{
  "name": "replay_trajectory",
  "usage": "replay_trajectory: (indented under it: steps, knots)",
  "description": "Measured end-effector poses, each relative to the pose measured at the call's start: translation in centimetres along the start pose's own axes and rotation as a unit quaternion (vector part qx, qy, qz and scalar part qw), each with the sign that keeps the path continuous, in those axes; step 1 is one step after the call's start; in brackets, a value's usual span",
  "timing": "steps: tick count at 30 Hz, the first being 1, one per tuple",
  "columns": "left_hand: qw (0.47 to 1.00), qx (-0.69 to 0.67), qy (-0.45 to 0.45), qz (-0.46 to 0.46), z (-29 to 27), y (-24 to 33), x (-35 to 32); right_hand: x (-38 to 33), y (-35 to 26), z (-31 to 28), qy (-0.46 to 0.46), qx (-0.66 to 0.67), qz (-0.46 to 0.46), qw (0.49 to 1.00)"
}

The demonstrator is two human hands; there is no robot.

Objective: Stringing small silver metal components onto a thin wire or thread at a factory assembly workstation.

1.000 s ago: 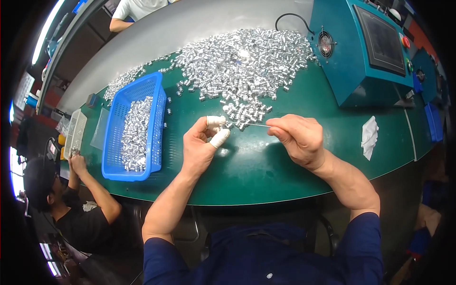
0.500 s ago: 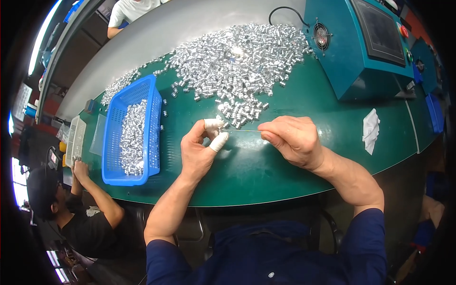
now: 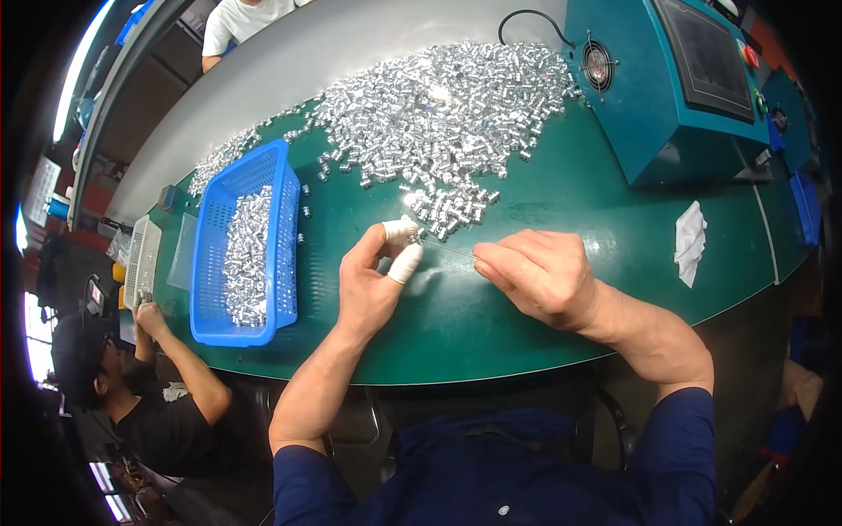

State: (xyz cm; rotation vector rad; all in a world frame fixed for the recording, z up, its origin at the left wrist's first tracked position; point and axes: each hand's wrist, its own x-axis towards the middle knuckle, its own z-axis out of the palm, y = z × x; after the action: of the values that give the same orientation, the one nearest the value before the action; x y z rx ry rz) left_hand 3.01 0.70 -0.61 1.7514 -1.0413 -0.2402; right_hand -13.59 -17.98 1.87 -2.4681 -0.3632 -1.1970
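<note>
Pinched at the fingertips, the left hand [image 3: 368,279] holds a small silvery part [image 3: 416,236] between thumb and forefinger, both wrapped in pale finger covers [image 3: 404,264]. Apart from it, the right hand [image 3: 545,279] is clamped on a thin rod [image 3: 451,250], which slants across the gap to the part, just nearer the wearer than the pile of metal pieces [image 3: 438,123] on the green surface [image 3: 491,342]. Left of the hands, a blue basket [image 3: 286,263] holds similar pieces.

The step in hand looks like working on this one part with the rod's tip; whether the tip has entered it, I cannot tell. The next move seems to call for a steady left pinch and careful alignment of the rod.
</note>
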Motion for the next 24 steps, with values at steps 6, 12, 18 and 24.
replay_trajectory:
  steps: [6, 12, 18, 24]
  knots:
    - [0.960, -0.259, -0.003, -0.106, -0.1, 0.0, 0.2, 0.0, 0.2, 0.1, 0.024, 0.045, 0.014, 0.999]
    - [0.970, -0.221, -0.032, -0.099, -0.3, -0.6, -0.2, -0.5, -0.7, 0.5, 0.004, 0.269, 0.283, 0.921]
    - [0.996, -0.064, -0.016, -0.051, -0.4, 0.0, -0.1, -0.6, 0.4, 0.6, -0.034, 0.514, 0.550, 0.658]
    - [0.995, -0.067, -0.070, -0.012, -0.1, 0.1, 0.3, -1.6, 0.2, 1.7, -0.092, 0.151, 0.160, 0.971]
